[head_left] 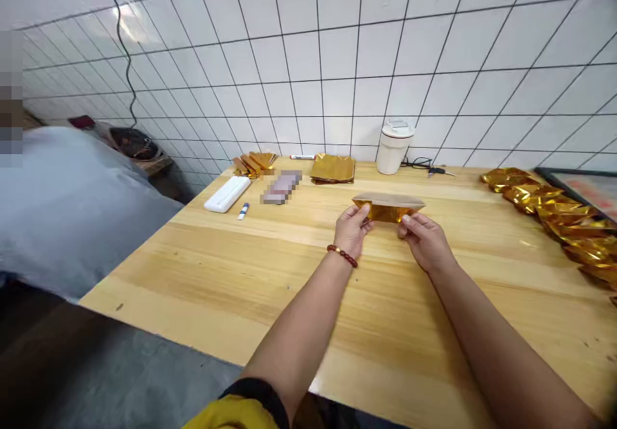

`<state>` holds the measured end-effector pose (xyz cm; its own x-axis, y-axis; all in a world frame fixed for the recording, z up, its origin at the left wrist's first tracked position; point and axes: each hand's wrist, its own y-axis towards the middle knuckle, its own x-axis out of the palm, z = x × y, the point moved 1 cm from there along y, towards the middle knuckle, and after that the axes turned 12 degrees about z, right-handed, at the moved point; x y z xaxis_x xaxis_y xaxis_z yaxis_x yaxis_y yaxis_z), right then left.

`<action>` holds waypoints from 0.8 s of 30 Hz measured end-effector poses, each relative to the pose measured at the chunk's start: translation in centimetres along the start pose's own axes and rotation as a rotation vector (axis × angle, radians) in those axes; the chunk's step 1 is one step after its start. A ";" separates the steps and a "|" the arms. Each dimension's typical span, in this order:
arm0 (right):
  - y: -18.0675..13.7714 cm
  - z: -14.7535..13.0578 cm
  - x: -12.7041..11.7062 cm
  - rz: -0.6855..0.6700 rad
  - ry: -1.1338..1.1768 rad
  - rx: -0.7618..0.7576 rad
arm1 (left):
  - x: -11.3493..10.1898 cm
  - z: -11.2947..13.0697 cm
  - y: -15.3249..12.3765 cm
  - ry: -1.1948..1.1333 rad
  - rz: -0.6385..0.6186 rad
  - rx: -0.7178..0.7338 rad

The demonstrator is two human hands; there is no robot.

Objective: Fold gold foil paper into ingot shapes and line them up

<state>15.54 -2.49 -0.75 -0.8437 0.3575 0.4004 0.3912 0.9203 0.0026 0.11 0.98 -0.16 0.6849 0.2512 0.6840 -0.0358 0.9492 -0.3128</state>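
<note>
A sheet of gold foil paper (387, 208), partly folded with its pale back showing on top, lies on the wooden table (289, 275). My left hand (351, 230), with a red bead bracelet at the wrist, pinches its left end. My right hand (425, 239) pinches the right end, fingers closed on the fold. Both forearms reach out over the table's middle.
A stack of gold sheets (332, 169) and a few folded gold pieces (253, 163) lie at the back. Several folded gold pieces (563, 220) pile along the right edge. A white lidded cup (394, 145), a white case (227, 194), a small tube (243, 210), glasses (417, 162) and a tiled wall are nearby.
</note>
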 end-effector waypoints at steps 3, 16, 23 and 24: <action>0.1 0.0 0.3 0.027 0.006 0.021 | 0.0 0.1 0.0 -0.015 0.014 0.013; 0.4 0.4 0.2 0.074 -0.008 0.000 | 0.0 -0.2 0.2 0.065 -0.026 -0.023; 0.2 0.5 0.4 0.021 -0.088 -0.007 | 0.2 0.0 0.1 0.080 -0.034 0.026; 0.1 0.4 0.5 0.028 -0.078 -0.006 | 0.2 -0.1 -0.1 0.093 -0.059 0.028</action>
<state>15.01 -2.13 -0.96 -0.8585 0.3946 0.3276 0.4170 0.9089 -0.0020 0.31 0.97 -0.05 0.7511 0.1769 0.6360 -0.0125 0.9671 -0.2542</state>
